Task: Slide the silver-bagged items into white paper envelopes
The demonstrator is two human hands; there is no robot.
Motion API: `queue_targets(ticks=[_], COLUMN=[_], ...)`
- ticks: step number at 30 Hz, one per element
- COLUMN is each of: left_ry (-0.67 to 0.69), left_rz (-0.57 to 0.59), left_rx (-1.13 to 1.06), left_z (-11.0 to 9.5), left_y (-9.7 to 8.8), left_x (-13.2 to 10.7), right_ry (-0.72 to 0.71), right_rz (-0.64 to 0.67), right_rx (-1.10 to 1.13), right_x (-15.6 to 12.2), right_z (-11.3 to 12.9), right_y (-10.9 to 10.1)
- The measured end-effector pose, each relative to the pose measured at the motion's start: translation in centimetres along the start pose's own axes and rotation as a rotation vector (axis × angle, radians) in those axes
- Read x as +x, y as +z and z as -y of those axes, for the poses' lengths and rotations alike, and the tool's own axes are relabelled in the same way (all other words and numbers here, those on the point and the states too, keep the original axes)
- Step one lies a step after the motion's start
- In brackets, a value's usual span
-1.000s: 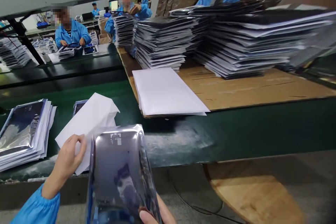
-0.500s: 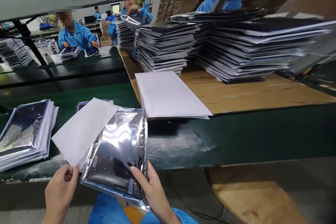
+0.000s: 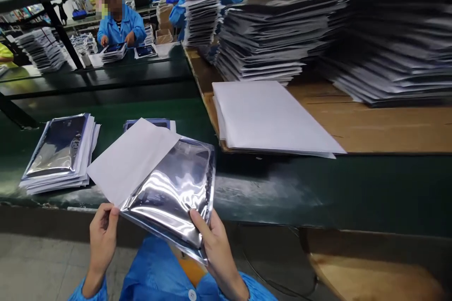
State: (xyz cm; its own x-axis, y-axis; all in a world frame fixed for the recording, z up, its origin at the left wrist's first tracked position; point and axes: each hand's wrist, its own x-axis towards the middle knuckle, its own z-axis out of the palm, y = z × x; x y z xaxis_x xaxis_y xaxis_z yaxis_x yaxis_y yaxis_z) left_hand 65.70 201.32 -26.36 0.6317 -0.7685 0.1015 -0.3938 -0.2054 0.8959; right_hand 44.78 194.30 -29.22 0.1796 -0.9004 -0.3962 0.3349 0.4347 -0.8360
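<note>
My right hand (image 3: pixel 215 240) grips the lower right edge of a shiny silver bag (image 3: pixel 176 183) with a dark flat panel showing inside, thumb on top. My left hand (image 3: pixel 104 228) pinches the lower corner of a white sheet of paper (image 3: pixel 132 157). That sheet lies slanted across the bag's upper left part. Behind them, partly covered, another bagged panel (image 3: pixel 162 123) rests on the green bench. To the left stands a stack of bagged panels and white sheets (image 3: pixel 63 146).
White paper (image 3: pixel 268 113) lies on a brown cardboard sheet (image 3: pixel 325 113) at right. Tall stacks of bagged panels (image 3: pixel 271 33) stand behind it. The green bench (image 3: pixel 282 188) has its front edge near my hands. A person in blue (image 3: pixel 123 26) handles panels across the bench.
My view has shifted, so the bench and stacks appear farther right. The paper and bag stay in my hands, and the paper's lower corner now lies against the bag's left corner.
</note>
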Motion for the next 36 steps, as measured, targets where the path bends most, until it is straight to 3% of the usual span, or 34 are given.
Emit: queue_targets(ticks=[7, 12, 15, 18, 20, 22, 24, 25, 26, 29, 30, 31, 34, 36], left_ry=[0.152, 0.308, 0.118, -0.297, -0.540, -0.653, -0.656, -0.634, -0.613, -0.557, -0.552, -0.539, -0.515, -0.518], left_rz=[-0.018, 0.027, -0.046, -0.188, -0.225, -0.254, -0.252, -0.236, -0.202, -0.028, 0.065, 0.169, 0.480, 0.579], left_rx=[0.022, 0.134, -0.082, -0.547, -0.743, -0.770, -0.718, -0.679, -0.636, -0.456, -0.387, -0.317, -0.184, -0.175], left_z=[0.7, 1.6, 1.1, -0.4, -1.4, -2.0, -1.7, -1.1, -0.3, 3.0, 4.0, 5.0, 6.5, 6.8], left_y=[-0.2, 0.0, 1.2, 2.6, 3.2, 3.3, 2.9, 2.5, 2.1, 1.7, 2.1, 2.6, 5.1, 6.7], left_x=[-0.9, -2.7, -3.7, -3.8, -3.4, -3.1, -3.1, -3.1, -3.3, -3.3, -3.2, -3.0, -2.7, -2.8], right_ry=[0.083, -0.059, -0.116, -0.133, -0.148, -0.160, -0.202, -0.243, -0.306, -0.551, -0.598, -0.609, -0.387, -0.233], right_rz=[-0.034, -0.103, -0.086, -0.075, -0.050, 0.103, 0.279, 0.278, 0.159, -0.542, -0.679, -0.707, -0.361, -0.231], right_rx=[0.052, -0.098, -0.106, -0.128, -0.151, -0.160, -0.207, -0.258, -0.320, -0.413, -0.399, -0.365, -0.215, -0.115], right_x=[-0.1, -1.0, -2.0, -3.4, -4.6, -5.5, -5.6, -5.5, -5.2, -4.5, -4.2, -3.9, -2.3, -1.1], right_z=[0.2, -1.0, -2.2, -4.0, -5.4, -6.6, -7.1, -6.9, -6.4, -3.4, -2.3, -1.3, 0.3, 0.1], right_y=[0.4, 1.5, 2.6, 3.2, 2.7, 0.9, -2.4, -4.6, -6.8, -12.9, -14.2, -15.1, -15.5, -14.9])
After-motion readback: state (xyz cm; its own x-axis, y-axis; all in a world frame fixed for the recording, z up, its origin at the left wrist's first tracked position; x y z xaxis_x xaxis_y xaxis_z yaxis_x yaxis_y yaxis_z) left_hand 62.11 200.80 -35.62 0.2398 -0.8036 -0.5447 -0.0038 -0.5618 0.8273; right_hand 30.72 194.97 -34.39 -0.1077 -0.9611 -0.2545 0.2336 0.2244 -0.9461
